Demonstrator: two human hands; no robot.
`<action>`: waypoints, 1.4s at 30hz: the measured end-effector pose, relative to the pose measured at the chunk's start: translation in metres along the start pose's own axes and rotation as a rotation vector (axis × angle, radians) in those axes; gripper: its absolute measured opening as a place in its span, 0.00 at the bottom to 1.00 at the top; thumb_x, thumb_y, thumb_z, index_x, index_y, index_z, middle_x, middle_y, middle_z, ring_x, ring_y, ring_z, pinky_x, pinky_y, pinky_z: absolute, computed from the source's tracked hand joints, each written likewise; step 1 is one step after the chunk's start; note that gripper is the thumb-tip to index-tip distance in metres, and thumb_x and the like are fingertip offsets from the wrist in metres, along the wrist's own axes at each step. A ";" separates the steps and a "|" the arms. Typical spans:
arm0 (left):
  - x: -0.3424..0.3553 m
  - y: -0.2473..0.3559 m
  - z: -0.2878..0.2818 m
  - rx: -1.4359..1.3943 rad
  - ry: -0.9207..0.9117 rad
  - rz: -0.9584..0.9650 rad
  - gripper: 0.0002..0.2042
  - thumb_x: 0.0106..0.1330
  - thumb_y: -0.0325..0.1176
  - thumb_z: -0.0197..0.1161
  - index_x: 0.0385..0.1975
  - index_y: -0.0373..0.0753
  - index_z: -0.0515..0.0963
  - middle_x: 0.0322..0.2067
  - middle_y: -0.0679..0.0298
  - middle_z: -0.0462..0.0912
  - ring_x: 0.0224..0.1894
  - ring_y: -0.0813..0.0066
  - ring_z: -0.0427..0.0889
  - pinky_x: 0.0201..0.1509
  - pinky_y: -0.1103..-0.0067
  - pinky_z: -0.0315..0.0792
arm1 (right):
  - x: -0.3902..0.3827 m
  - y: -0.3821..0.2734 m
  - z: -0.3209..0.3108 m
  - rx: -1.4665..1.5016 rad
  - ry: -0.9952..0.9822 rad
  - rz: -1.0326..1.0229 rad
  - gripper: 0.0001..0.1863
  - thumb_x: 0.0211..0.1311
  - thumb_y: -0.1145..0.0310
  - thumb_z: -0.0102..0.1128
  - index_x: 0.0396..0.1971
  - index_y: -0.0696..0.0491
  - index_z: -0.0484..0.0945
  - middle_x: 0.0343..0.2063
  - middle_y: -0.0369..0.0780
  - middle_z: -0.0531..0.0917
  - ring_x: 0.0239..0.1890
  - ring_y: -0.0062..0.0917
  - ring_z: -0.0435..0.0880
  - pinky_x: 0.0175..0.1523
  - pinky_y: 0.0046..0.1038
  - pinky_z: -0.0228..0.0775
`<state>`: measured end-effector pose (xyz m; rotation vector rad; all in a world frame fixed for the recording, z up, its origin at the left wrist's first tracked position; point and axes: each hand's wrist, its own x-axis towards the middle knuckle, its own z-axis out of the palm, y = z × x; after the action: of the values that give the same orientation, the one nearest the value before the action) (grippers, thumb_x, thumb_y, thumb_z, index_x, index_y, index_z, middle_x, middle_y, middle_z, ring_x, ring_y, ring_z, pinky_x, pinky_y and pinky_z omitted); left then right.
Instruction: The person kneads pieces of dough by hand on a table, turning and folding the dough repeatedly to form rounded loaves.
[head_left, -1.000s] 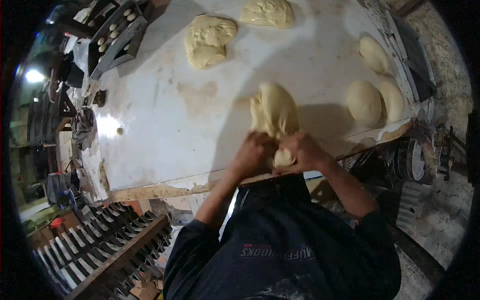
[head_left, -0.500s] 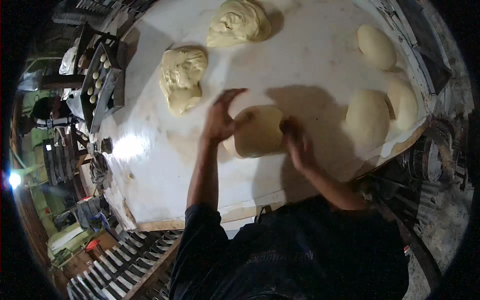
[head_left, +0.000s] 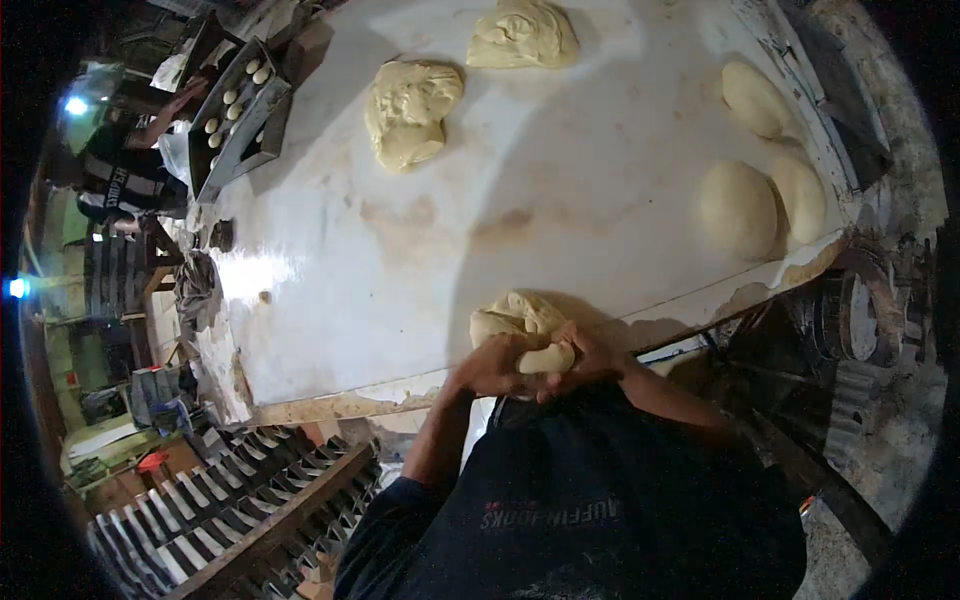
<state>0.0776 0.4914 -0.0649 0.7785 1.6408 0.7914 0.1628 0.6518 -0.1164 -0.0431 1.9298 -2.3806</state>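
A pale lump of dough [head_left: 520, 322] lies at the near edge of the white table [head_left: 560, 190]. Both hands are closed on its near end, which is folded up off the surface. My left hand [head_left: 492, 366] grips it from the left and my right hand [head_left: 582, 358] from the right, the fingers pressed together over the fold. Part of the dough is hidden under the fingers.
Two rough dough lumps [head_left: 410, 108] [head_left: 522, 36] lie at the far side; three smooth round ones [head_left: 738, 208] sit at the right edge. A tray of small dough balls [head_left: 238, 112] stands far left, where another person's hand [head_left: 190, 95] reaches. Stacked metal tins [head_left: 190, 520] stand lower left.
The dough has been pulled from mid-table back to the near edge. My hands went from spread flat on it to closed around its folded near end.
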 end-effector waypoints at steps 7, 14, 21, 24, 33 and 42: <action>-0.002 0.019 -0.039 0.340 0.566 0.614 0.23 0.59 0.52 0.70 0.29 0.33 0.83 0.35 0.50 0.85 0.42 0.54 0.83 0.49 0.63 0.72 | 0.020 -0.075 -0.041 -0.462 -0.084 -0.114 0.24 0.36 0.58 0.84 0.26 0.56 0.77 0.24 0.36 0.81 0.29 0.22 0.81 0.39 0.31 0.75; 0.049 -0.003 0.041 0.905 0.321 0.385 0.22 0.53 0.55 0.71 0.36 0.41 0.85 0.33 0.59 0.84 0.46 0.62 0.79 0.55 0.71 0.70 | -0.048 -0.018 -0.073 -1.018 -0.326 0.067 0.26 0.36 0.50 0.81 0.21 0.55 0.77 0.22 0.43 0.81 0.28 0.35 0.84 0.38 0.37 0.76; 0.131 -0.021 -0.069 0.166 0.778 0.059 0.21 0.62 0.44 0.70 0.48 0.37 0.79 0.47 0.50 0.83 0.51 0.55 0.81 0.56 0.65 0.73 | 0.083 0.005 -0.180 -0.865 0.029 0.244 0.31 0.56 0.55 0.70 0.53 0.57 0.69 0.45 0.54 0.78 0.50 0.49 0.80 0.52 0.44 0.74; 0.193 -0.005 -0.144 0.710 0.925 0.200 0.20 0.63 0.46 0.67 0.42 0.34 0.78 0.40 0.49 0.83 0.42 0.45 0.82 0.46 0.60 0.76 | 0.164 -0.005 -0.221 -1.225 0.261 -0.035 0.39 0.56 0.39 0.64 0.57 0.55 0.70 0.41 0.52 0.81 0.45 0.49 0.83 0.49 0.47 0.76; 0.142 -0.004 -0.047 0.272 0.543 -0.072 0.50 0.32 0.60 0.81 0.56 0.35 0.75 0.48 0.49 0.83 0.51 0.53 0.84 0.56 0.64 0.77 | 0.166 -0.012 -0.181 -0.953 -0.556 0.405 0.34 0.61 0.33 0.54 0.36 0.53 0.86 0.35 0.50 0.86 0.40 0.45 0.85 0.51 0.41 0.76; 0.158 0.014 -0.130 0.571 0.620 0.159 0.48 0.40 0.55 0.80 0.62 0.35 0.69 0.63 0.48 0.69 0.66 0.53 0.67 0.67 0.62 0.66 | 0.078 0.031 -0.175 -0.423 0.603 0.010 0.28 0.72 0.50 0.50 0.60 0.57 0.71 0.50 0.49 0.82 0.50 0.34 0.83 0.54 0.34 0.74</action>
<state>-0.0774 0.6155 -0.1158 1.1446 2.4440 0.7177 0.0740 0.8098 -0.1854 0.7336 2.6402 -2.0804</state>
